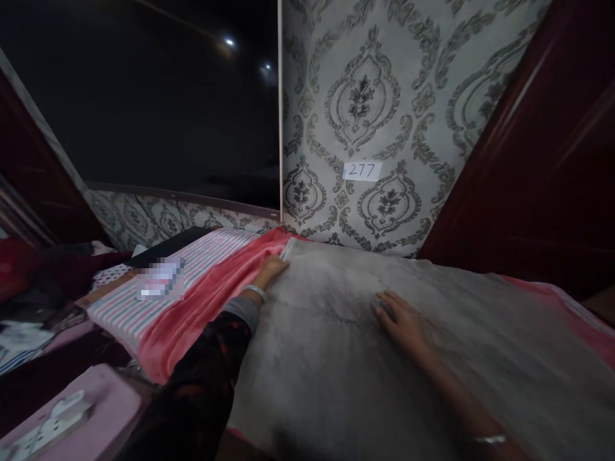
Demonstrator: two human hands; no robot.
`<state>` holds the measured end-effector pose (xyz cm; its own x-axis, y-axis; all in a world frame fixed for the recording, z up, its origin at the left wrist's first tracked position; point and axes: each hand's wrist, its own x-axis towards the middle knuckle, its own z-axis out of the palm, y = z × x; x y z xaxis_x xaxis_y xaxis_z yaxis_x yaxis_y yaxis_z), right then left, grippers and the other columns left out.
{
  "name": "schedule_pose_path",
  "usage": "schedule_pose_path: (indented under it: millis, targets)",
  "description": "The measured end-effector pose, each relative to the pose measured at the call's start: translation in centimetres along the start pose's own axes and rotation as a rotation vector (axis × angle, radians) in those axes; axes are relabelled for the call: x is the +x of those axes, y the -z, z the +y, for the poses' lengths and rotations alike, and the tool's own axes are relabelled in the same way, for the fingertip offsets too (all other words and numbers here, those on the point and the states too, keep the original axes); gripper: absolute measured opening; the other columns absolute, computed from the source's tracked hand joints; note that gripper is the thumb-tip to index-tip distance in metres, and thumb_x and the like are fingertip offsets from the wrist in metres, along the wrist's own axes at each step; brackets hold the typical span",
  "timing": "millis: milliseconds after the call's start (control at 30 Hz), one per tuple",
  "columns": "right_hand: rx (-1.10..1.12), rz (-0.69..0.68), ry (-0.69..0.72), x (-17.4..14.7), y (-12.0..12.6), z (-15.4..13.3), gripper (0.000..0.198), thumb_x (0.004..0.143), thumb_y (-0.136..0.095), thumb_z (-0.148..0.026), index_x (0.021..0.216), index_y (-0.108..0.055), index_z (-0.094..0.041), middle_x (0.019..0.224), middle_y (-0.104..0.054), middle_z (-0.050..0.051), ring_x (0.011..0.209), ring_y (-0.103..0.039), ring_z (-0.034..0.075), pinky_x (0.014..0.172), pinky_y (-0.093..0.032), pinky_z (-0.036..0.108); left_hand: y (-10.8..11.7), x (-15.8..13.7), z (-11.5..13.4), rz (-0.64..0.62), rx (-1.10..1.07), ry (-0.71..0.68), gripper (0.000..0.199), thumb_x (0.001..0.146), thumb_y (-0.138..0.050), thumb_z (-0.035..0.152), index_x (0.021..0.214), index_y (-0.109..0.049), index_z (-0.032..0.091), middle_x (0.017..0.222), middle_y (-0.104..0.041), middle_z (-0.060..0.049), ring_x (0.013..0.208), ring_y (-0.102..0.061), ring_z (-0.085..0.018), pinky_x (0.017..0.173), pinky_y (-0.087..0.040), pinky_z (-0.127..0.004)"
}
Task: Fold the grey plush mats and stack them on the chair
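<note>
A large grey cloth [317, 346] is spread out in front of me, slightly creased in the middle. At its far left edge, close to the corner, my left hand [273, 267] is closed on the border, with the thumb over the top. My right hand [400, 320] lies on the middle of the grey cloth, fingers stretched out and holding nothing. Beneath the left forearm and along the grey cloth's left side runs a coral-red cloth [206, 285] in loose folds. Part of it also shows at the right edge.
A striped cloth [115, 310] lies left of the red one, with a blurred-out object [161, 278] on it. A white power strip [60, 419] sits on a pink surface [103, 400] at lower left. Behind are a large dark screen [168, 102] and a patterned wall bearing a "277" label [362, 170].
</note>
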<state>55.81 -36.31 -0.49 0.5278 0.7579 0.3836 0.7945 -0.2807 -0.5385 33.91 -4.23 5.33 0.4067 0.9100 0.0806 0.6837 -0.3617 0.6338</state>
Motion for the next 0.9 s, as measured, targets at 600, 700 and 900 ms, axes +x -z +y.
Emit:
schedule_pose_path:
  millis: [600,700,900]
  targets:
    - [1.456,0.030,-0.685,2.9,-7.5,-5.6,0.029,0.051,-0.082,-0.029,0.078,-0.073,-0.024,0.088,-0.077,-0.001,0.087,-0.071,0.025,0.081,-0.062,0.037,-0.6,0.2,3.1,-0.197,0.439,-0.634,0.040,0.095,-0.045,0.019,0.131,-0.061,0.020,0.133,-0.066,-0.009,0.121,-0.060,-0.021,0.104,-0.045,-0.032]
    - [1.519,0.040,-0.711,2.8,-6.7,-6.0,0.034,0.045,-0.087,-0.024,0.077,-0.073,-0.025,0.089,-0.077,-0.002,0.090,-0.070,0.023,0.081,-0.061,0.033,-0.2,5.0,1.3,-0.211,0.595,-0.547,0.051,0.084,-0.061,0.015,0.134,-0.061,0.023,0.145,-0.057,-0.011,0.131,-0.053,-0.028,0.110,-0.040,-0.042]
    - [1.512,0.072,-0.725,2.4,-5.8,-6.9,0.041,0.042,-0.088,-0.024,0.081,-0.075,-0.027,0.095,-0.077,-0.003,0.102,-0.068,0.025,0.092,-0.056,0.035,0.6,8.5,0.0,-0.174,0.723,-0.476,0.020,0.085,-0.062,0.023,0.100,-0.074,0.015,0.104,-0.073,-0.015,0.110,-0.063,-0.031,0.100,-0.044,-0.042]
